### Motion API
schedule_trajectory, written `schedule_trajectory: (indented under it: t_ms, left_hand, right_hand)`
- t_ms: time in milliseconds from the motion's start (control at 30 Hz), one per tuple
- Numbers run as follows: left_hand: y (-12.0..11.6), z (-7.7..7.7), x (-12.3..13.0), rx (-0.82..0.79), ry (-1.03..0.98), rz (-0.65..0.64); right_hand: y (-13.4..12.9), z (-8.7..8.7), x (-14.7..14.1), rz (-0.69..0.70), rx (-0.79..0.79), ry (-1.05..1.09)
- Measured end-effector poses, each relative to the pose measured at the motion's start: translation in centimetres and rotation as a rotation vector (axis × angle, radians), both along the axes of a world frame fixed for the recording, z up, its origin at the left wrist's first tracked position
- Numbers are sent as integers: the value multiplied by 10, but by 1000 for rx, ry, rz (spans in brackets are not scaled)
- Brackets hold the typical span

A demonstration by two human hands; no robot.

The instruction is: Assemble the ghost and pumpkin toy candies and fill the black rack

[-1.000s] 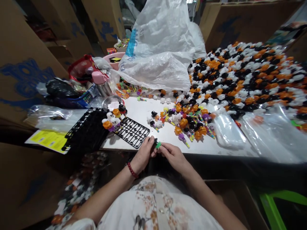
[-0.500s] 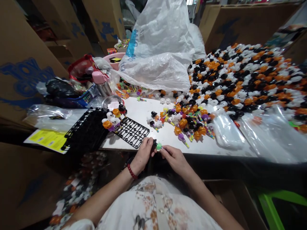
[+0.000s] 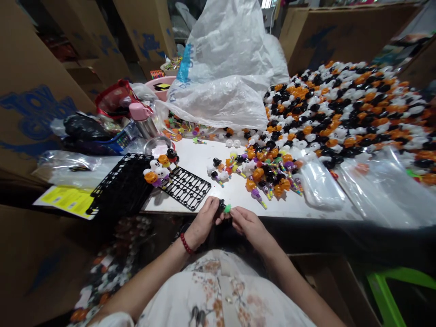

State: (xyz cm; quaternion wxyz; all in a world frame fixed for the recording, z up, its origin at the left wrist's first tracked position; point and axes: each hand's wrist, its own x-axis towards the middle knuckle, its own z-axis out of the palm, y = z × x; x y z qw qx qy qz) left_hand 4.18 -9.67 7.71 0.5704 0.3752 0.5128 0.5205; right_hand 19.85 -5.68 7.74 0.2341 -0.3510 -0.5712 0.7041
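Black and green, a small plastic toy [image 3: 225, 207] was grasped by the left hand [image 3: 205, 215] and pinched by the right hand [image 3: 248, 223].

Held toy [image 3: 225, 207] is blk & grn, grid tray [image 3: 203, 197] blk, far-right toy-head pile [image 3: 344, 109] mixed orng/wht/blk, near blouse [image 3: 204, 290] wht w/ floral print.

Cardboard boxes [image 3: 15, 59] left and behind; white table [image 3: 192, 147]; green frame [image 3: 402, 275] lower right; bright window [image 3: 268, 3]
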Motion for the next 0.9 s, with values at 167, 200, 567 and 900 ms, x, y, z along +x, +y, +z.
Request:
schedule_trajectory:
  t_ms: [167,200,567,900]
  left_hand:
    - [-2,7,-4,8,64,-38]
    - [-2,7,-5,20,113,-43]
    - [-8,5,-6,63,451,-66]
    - [26,22,-21,37,34,-56]
  right_hand:
    - [-2,6,4,-48,395,-204]
    - [-2,6,5,-55,451,-223]
    - [-10,10,-8,-20,834,-374]
    - [26,12,-13,-75,429,-101]
